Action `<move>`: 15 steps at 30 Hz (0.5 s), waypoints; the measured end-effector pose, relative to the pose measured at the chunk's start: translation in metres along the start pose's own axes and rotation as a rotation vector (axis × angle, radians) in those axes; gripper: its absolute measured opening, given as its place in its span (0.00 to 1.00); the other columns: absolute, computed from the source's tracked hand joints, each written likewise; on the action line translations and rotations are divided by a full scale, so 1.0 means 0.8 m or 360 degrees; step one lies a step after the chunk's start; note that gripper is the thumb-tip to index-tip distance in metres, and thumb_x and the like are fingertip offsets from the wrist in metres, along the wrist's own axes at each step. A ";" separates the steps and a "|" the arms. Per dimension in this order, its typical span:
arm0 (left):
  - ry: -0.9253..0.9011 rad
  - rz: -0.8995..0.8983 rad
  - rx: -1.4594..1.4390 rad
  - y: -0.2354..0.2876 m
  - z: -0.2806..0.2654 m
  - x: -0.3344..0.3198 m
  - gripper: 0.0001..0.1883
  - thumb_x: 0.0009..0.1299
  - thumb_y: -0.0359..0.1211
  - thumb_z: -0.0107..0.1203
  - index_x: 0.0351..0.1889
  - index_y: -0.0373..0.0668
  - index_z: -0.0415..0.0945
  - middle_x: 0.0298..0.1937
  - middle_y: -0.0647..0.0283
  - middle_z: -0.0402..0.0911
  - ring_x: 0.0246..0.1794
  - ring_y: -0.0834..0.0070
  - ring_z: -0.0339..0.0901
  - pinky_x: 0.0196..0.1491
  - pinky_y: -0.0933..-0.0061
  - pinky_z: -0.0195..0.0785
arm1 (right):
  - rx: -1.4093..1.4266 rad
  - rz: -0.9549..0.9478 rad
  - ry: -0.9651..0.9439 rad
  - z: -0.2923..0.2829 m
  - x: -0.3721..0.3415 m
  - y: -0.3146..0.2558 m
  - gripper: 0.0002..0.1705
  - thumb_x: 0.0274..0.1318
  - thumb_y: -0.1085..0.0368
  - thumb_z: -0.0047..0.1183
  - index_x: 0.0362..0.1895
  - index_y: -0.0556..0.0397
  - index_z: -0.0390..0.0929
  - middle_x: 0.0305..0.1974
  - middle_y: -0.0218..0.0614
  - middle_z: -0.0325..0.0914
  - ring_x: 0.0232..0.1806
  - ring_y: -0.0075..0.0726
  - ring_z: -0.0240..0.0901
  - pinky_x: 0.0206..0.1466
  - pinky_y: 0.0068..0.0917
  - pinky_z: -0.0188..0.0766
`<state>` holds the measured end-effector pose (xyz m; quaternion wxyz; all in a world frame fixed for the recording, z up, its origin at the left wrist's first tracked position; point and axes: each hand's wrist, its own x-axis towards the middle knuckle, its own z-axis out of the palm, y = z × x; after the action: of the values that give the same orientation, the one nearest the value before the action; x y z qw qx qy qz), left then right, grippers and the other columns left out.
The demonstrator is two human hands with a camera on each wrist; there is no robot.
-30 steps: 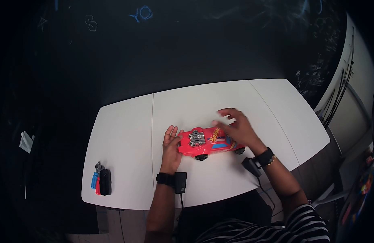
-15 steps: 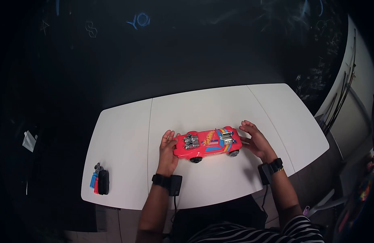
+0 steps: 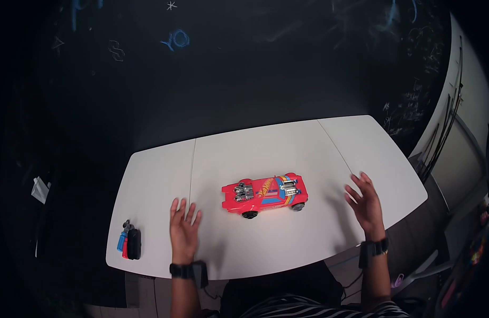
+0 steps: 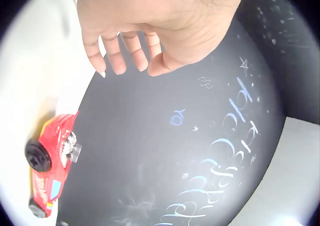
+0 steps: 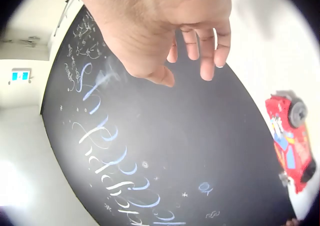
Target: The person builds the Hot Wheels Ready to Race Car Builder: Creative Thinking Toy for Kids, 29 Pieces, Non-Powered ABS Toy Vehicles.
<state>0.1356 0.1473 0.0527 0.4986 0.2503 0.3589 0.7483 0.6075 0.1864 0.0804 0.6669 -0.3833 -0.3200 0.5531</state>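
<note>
A red toy car with silver engine parts and blue windows stands on its wheels at the middle of the white table. Left of it, my left hand is held apart from the car, fingers spread and holding nothing. My right hand is raised to the right of the car, its fingers loosely bent and nothing in them. The left wrist view shows the car at lower left, below the hand. In the right wrist view, the car is at the right edge, away from the hand.
A black case lies near the table's left edge, beside a blue-handled tool and a red-handled one. Behind the table stands a dark chalkboard wall with chalk drawings. Long thin rods lean at the right.
Both hands have come away from the car, the left one toward the lower left and the right one to the right. Earlier, the right hand moved from over the car to its right end.
</note>
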 end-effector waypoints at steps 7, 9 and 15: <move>0.0305 0.0079 0.0075 0.015 -0.076 -0.089 0.35 0.74 0.41 0.58 0.77 0.51 0.57 0.66 0.71 0.68 0.65 0.70 0.65 0.70 0.59 0.59 | 0.0060 -0.0135 0.0545 -0.124 -0.064 0.044 0.16 0.66 0.57 0.60 0.53 0.43 0.73 0.49 0.29 0.77 0.37 0.25 0.74 0.43 0.24 0.73; 0.0317 0.0082 0.0042 0.015 -0.086 -0.095 0.33 0.74 0.40 0.58 0.76 0.51 0.58 0.65 0.72 0.68 0.64 0.71 0.65 0.69 0.59 0.59 | 0.0001 -0.0187 0.0659 -0.122 -0.072 0.051 0.11 0.68 0.57 0.60 0.48 0.43 0.74 0.44 0.29 0.77 0.30 0.23 0.73 0.35 0.21 0.71; 0.0344 0.0165 -0.0015 0.014 -0.111 -0.113 0.19 0.77 0.35 0.53 0.65 0.50 0.66 0.59 0.70 0.72 0.57 0.72 0.73 0.64 0.61 0.68 | -0.0425 -0.0683 0.0591 -0.118 -0.052 0.076 0.14 0.71 0.54 0.59 0.46 0.49 0.74 0.40 0.27 0.76 0.26 0.16 0.68 0.28 0.17 0.65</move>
<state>0.0985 0.0357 0.0054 0.4188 0.1840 0.3937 0.7973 0.6505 0.1362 -0.0199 0.7592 -0.4859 -0.3361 0.2733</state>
